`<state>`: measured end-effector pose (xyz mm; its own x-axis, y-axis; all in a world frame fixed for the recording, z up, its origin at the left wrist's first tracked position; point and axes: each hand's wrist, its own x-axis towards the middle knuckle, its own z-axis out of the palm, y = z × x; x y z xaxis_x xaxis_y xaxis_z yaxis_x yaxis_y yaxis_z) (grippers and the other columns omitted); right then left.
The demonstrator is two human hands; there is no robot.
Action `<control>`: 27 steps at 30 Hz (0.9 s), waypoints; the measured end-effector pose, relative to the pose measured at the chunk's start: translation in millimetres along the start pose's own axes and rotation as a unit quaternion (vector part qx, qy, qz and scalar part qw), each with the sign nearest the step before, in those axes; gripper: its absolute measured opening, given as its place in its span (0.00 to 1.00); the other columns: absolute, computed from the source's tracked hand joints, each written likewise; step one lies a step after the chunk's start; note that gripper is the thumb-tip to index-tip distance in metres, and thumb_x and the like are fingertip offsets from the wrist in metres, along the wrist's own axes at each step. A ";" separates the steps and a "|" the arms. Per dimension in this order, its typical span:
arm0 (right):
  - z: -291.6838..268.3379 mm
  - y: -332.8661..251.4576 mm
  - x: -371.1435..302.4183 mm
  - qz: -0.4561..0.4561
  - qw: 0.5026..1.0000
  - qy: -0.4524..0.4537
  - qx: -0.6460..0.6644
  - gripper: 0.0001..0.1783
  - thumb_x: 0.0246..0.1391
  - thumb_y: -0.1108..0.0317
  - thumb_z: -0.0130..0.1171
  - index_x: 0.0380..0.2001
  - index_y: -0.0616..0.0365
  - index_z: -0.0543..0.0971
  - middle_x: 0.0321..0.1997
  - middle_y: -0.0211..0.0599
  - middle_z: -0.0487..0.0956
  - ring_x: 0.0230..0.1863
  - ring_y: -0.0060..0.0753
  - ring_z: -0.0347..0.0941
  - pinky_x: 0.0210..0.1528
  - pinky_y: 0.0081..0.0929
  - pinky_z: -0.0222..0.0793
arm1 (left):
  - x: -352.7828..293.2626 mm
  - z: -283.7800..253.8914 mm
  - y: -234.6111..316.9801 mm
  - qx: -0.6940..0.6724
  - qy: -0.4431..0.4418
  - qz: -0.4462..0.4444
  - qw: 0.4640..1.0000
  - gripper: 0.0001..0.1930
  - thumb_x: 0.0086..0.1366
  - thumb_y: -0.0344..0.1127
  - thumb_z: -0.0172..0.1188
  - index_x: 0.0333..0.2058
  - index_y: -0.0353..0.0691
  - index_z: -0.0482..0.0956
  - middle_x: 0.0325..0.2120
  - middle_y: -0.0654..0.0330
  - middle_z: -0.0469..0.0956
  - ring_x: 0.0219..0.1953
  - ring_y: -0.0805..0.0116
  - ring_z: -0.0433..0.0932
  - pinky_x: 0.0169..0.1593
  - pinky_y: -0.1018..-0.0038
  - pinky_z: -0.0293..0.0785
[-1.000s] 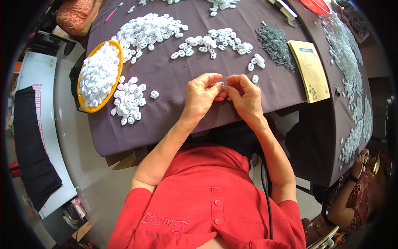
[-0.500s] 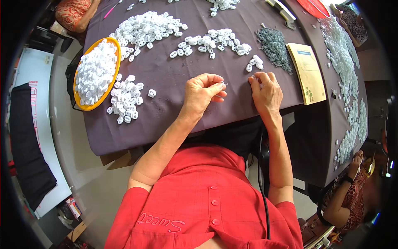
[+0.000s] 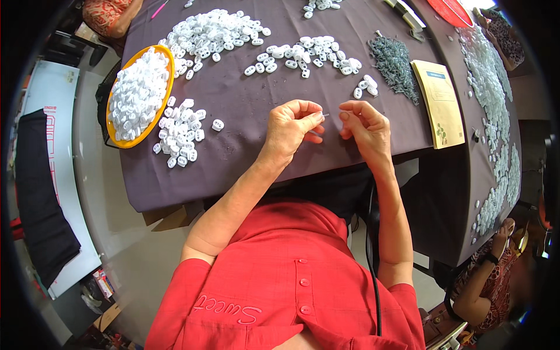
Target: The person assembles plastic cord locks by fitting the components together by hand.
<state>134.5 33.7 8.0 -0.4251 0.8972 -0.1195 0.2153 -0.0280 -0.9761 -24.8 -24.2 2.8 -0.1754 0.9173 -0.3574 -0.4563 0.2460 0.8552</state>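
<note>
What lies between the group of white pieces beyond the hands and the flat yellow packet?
In the head view, a small white cluster and a grey pile.

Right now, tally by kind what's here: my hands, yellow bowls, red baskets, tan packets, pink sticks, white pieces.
Left hand and right hand: 2
Yellow bowl: 1
Red basket: 1
Tan packet: 1
Pink stick: 1
White pieces: too many to count
Total without white pieces: 6
</note>
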 end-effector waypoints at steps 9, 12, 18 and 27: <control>6.7 6.1 0.3 -0.007 1.000 -0.005 0.013 0.08 0.53 0.75 0.53 0.36 0.65 0.76 0.25 0.29 0.75 0.25 0.17 0.73 0.29 0.15 0.71 | 0.0 -0.7 -3.9 -0.011 0.005 0.011 1.000 0.05 0.57 0.27 0.58 0.33 0.34 0.75 0.26 0.59 0.77 0.24 0.74 0.76 0.27 0.78 0.77; 16.5 2.6 -0.1 -0.005 0.992 0.037 0.123 0.08 0.54 0.73 0.52 0.36 0.65 0.76 0.27 0.31 0.76 0.25 0.17 0.73 0.27 0.14 0.72 | -0.6 -0.3 -4.7 0.000 0.008 0.015 1.000 0.05 0.57 0.27 0.58 0.33 0.34 0.75 0.25 0.60 0.77 0.24 0.74 0.76 0.27 0.78 0.77; 21.6 4.7 -1.6 0.015 0.987 0.023 0.160 0.10 0.54 0.75 0.51 0.39 0.65 0.76 0.27 0.33 0.76 0.25 0.17 0.73 0.27 0.14 0.72 | -0.3 1.0 -5.5 0.013 0.008 0.024 1.000 0.05 0.57 0.27 0.57 0.33 0.34 0.75 0.25 0.61 0.77 0.25 0.75 0.76 0.27 0.79 0.77; 23.8 6.7 -3.0 -0.011 0.996 0.013 0.093 0.10 0.53 0.76 0.53 0.39 0.64 0.76 0.25 0.30 0.76 0.24 0.15 0.72 0.27 0.13 0.71 | -1.2 1.2 -7.3 0.029 0.005 0.036 0.999 0.05 0.58 0.26 0.56 0.33 0.34 0.75 0.25 0.61 0.77 0.25 0.75 0.77 0.27 0.81 0.77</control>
<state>116.4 20.4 -2.5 -0.4053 0.9092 -0.0950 0.0381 -0.0870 -0.9955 -20.2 -26.7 -2.6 -0.2143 0.9304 -0.2973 -0.3904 0.1974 0.8992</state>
